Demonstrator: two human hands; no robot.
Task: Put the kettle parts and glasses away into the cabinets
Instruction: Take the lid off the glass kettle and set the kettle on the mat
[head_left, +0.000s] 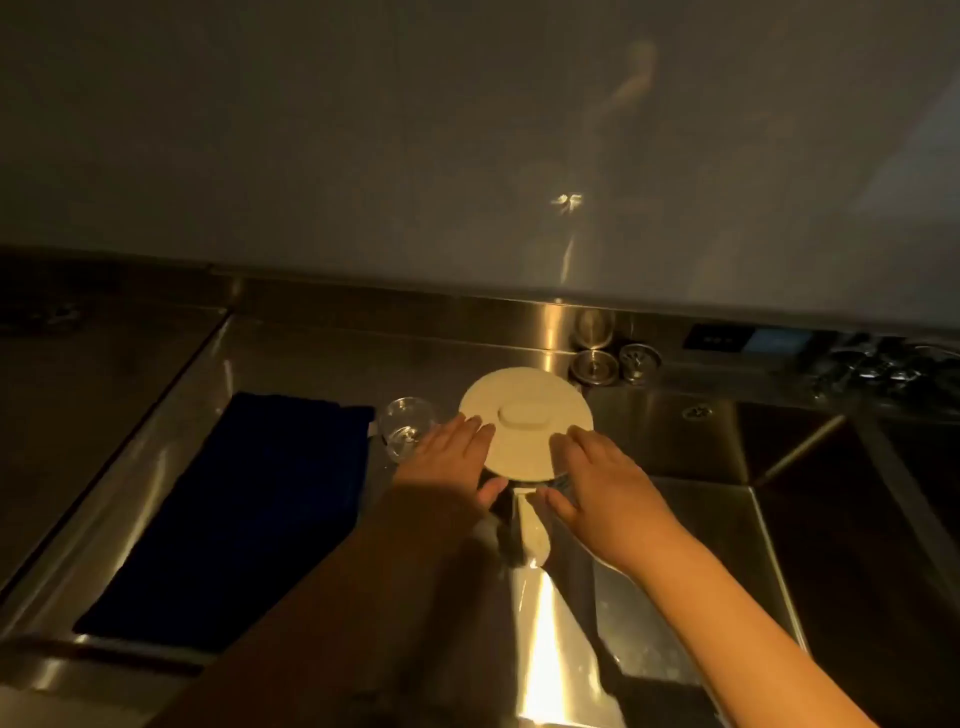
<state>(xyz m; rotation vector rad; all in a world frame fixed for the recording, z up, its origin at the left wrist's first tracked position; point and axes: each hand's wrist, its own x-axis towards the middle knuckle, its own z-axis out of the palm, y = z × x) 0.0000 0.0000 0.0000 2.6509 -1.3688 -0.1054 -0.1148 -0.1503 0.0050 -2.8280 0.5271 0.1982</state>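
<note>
A glass kettle with a round cream lid (524, 415) and a cream handle (535, 535) stands on the steel counter. My left hand (449, 457) lies on the lid's left edge with its fingers straight and its thumb by the kettle body near the handle. On the lid's right edge rests my right hand (605, 480), fingers laid over the rim and thumb against the glass body. A clear drinking glass (405, 423) stands just left of the kettle, touching or nearly touching my left hand.
A dark blue towel (234, 514) lies on the drainboard at the left. Two round metal sink strainers (615, 361) sit behind the kettle by the back wall. A deep sink basin (831, 519) opens at the right. Overhead, a grey cabinet front (467, 130) fills the upper view.
</note>
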